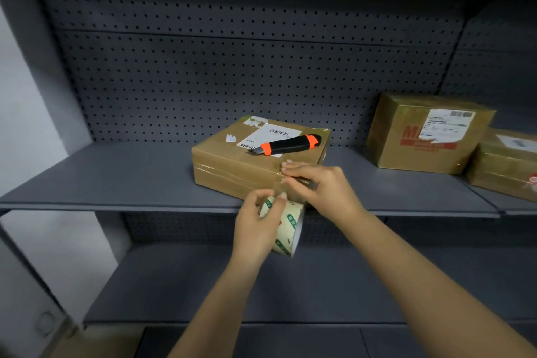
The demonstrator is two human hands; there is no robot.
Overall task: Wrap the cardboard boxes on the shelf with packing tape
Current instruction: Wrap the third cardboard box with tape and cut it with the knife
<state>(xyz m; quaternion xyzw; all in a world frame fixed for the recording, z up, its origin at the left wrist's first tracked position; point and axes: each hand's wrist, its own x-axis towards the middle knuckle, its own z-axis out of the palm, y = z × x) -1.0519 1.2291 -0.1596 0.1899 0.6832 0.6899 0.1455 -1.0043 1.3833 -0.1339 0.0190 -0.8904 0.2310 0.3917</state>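
Cardboard box (pixel 232 166): left hand (pixel 255 227) fingers (pixel 280 200) curl round tape roll (pixel 290 225); right hand (pixel 325 186) grip unclear.

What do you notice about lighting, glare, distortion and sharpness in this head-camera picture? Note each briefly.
Head view: dim, flat light, the pegboard panel darkest at the top; head view: the wide lens bows the shelf edge; head view: tape sheen on the right-hand box; head view: lower corners smeared, the centre box sharp.

Stockroom or shop backrm: grey metal shelving (pixel 116 177) w/ pegboard back (pixel 232 67) (labelled parcels (pixel 421 136) on it).
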